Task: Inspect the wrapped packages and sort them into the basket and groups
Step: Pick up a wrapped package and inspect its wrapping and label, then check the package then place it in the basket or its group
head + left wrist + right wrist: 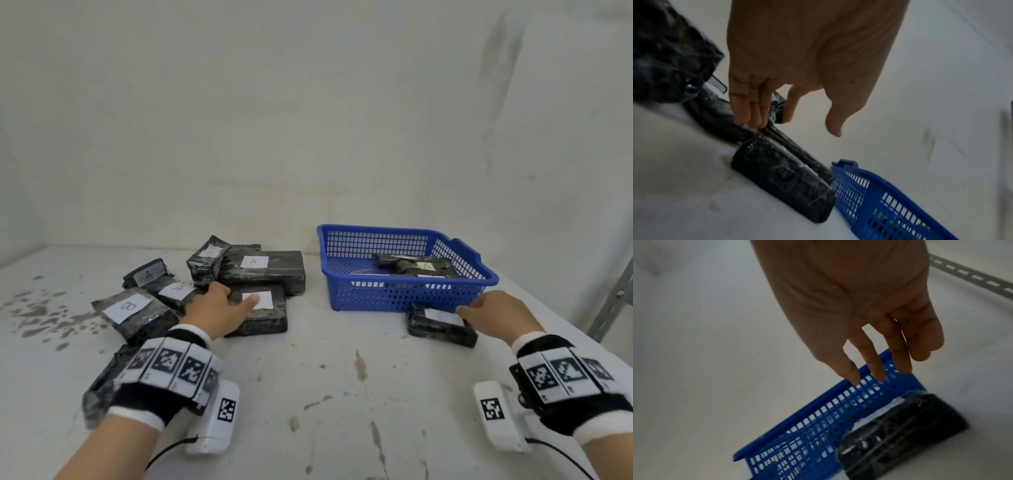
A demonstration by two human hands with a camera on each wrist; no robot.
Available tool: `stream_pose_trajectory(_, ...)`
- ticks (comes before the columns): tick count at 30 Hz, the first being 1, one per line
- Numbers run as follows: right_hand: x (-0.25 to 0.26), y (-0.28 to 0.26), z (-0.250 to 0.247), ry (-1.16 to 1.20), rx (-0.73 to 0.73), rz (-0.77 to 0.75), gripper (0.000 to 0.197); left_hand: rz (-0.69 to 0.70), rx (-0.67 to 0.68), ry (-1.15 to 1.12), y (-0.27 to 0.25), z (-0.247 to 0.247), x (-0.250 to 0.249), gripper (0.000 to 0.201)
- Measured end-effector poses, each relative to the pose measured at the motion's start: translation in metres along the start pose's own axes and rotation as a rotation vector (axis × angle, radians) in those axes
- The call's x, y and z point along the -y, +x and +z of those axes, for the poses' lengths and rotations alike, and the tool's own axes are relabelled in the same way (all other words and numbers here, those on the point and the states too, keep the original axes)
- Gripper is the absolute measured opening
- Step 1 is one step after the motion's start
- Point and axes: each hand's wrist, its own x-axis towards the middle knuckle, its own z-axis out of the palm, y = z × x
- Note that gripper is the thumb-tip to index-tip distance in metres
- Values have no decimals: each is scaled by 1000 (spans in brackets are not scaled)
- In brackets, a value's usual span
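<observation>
Several black plastic-wrapped packages with white letter labels lie in a loose pile [263, 272] at the left of the white table. My left hand [236, 298] reaches over the front package [270, 320]; the thumb lies across its label. In the left wrist view the fingertips [754, 120] touch package edges and the thumb is spread apart, gripping nothing. A blue mesh basket [394, 294] at the right holds one package [418, 265] labelled A. Another package [438, 329] lies against the basket's front wall. My right hand [472, 306] hovers just above it, its fingers [877, 369] straight and spread.
A package marked B [133, 308] and one under my left wrist [102, 383] lie nearest me on the left. A slotted metal upright [613, 298] stands at the table's right edge. The wall closes the back. Bare stained tabletop [342, 394] lies between my arms.
</observation>
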Motion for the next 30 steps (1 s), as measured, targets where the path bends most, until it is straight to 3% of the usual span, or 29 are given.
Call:
stream_pose_trajectory(2,12,0,-2,-20,-33,-31,27,-73,35,82,5,6,-10,105)
stream_pose_trajectory(5,23,-4,-1,-19,57,-57,31,-128,72,141,9,13,-22,119)
stream_pose_trajectory(9,9,-5,14,14,178,-85,70,-156,120,134,23,21,-14,131)
stream_pose_trajectory(14,-16,3,11,98,127,-91,63,-156,93,-8,34,20,-3,133)
stream_pose_trajectory(22,-43,19,10,165,42,-36,46,-118,118,-97,28,21,-4,89)
stream_pose_trajectory(24,-45,20,11,179,40,-47,46,-122,120,-175,25,20,-2,95)
stream_pose_trajectory(27,-46,18,8,158,71,-62,48,-147,92,-304,21,18,-1,141)
stream_pose_trajectory(28,-45,17,5,141,95,-69,49,-136,97,-345,20,17,-2,148)
stream_pose_trajectory(30,-40,11,-3,71,144,-86,54,-118,91,-403,17,15,-3,131)
